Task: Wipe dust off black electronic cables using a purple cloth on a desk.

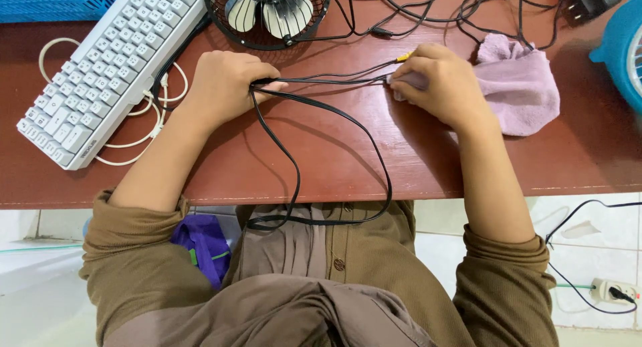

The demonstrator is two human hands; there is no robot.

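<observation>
A thin black cable (334, 113) runs between my two hands on the reddish-brown table (321, 166); its slack hangs in loops over the table's front edge onto my lap. My left hand (224, 82) is closed around the cable strands. My right hand (438, 82) pinches the cable's other end through a pink cloth (525, 86), and a small yellow plug tip (402, 55) pokes out above the fingers.
A white keyboard (110, 66) lies at the left with a white cord (150, 113) beside it. A small black fan (267, 12) stands at the back, tangled black wires (461, 12) to its right. A blue basket (57, 0) and a blue object (622, 49) sit at the corners. A wall socket (615, 292) is on the floor.
</observation>
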